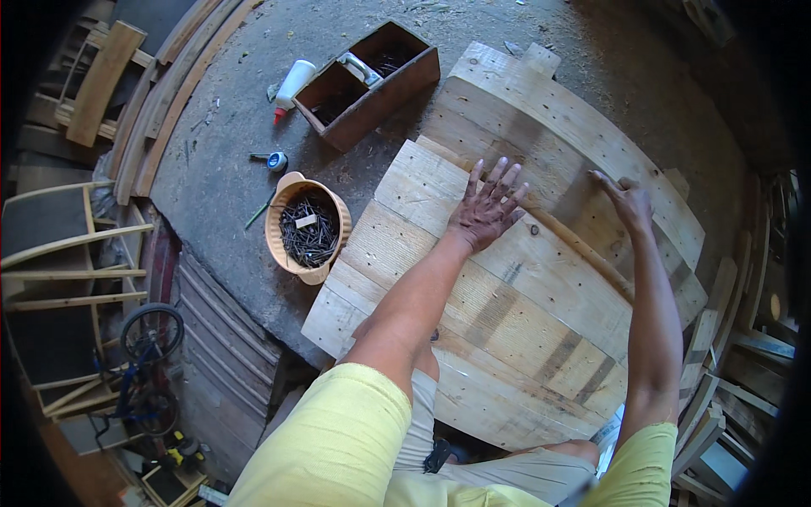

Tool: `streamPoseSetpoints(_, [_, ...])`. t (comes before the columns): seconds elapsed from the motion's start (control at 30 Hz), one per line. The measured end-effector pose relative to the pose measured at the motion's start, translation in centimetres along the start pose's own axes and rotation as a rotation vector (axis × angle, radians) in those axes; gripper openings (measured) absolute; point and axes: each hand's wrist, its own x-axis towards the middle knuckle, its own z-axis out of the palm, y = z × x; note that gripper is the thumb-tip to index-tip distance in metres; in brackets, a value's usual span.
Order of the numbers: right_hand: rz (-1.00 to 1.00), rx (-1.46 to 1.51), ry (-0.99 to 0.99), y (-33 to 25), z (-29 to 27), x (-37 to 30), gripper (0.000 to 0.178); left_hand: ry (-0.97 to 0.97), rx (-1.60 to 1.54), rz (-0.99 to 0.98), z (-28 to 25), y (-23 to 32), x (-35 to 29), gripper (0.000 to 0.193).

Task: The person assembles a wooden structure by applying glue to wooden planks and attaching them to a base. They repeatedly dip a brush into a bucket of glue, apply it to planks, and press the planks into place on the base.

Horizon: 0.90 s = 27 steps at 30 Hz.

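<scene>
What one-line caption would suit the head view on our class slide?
Left hand spread on wooden boards, right hand over them, with a bowl of nails and a wooden box nearby.

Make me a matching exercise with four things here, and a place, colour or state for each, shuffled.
1. Left hand
2. Bottle
3. Nails
4. Wooden box

a. In the peach bowl
b. Divided into compartments
c. Spread out over pale planks
d. White with a red tip

Pairs: 1-c, 2-d, 3-a, 4-b
</scene>
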Motion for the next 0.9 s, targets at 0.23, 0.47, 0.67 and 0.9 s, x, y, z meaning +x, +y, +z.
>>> streamPoseSetpoints(0.23, [0.003,0.064,-0.081,-0.8,3.1,1.0,0.072,-0.158,0.039,-0.046,-0.5,0.1,0.6,0.06])
streamPoseSetpoints(0.47, [0.011,0.111,-0.187,-0.9,3.8,1.6,0.074,-0.251,0.033,-0.078,-0.9,0.3,0.8,0.063])
streamPoseSetpoints(0.67, [0.023,0.095,-0.124,-0.8,5.7,0.3,0.081,-0.269,0.009,-0.1,-0.7,0.2,0.7,0.063])
streamPoseSetpoints(0.9, [-0.126,-0.016,0.154,-0.6,6.7,-1.9,0.069,-0.282,0.007,-0.1,-0.4,0.2,0.7,0.063])
